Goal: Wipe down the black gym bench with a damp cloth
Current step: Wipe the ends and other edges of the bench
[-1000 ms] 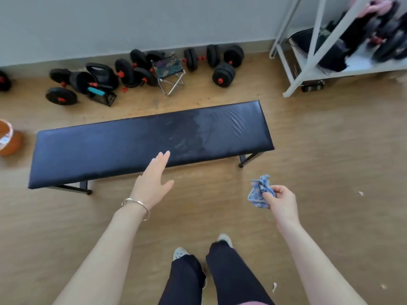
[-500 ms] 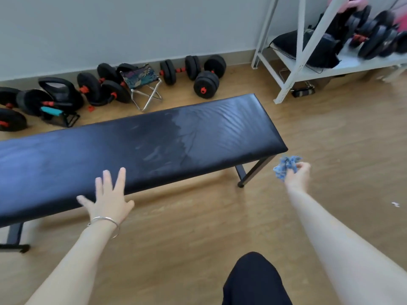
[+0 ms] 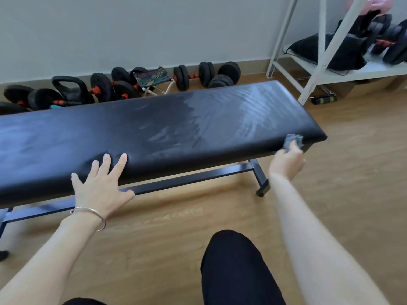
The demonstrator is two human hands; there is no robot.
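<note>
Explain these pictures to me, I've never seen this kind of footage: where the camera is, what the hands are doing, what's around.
No machine here: a person works with bare hands. Every picture comes from one wide camera worn on the head, looking forward and down. The long black thing is a padded bench on a wooden floor; its right part shows damp-looking streaks. The left hand rests flat on its near edge, fingers straight, holding nothing. The right hand has its grip on a bunched blue cloth, pressed to the near edge at the right end. By the wall stand dumbbells, a kettlebell and a folding stool; a white rack is at right.
</note>
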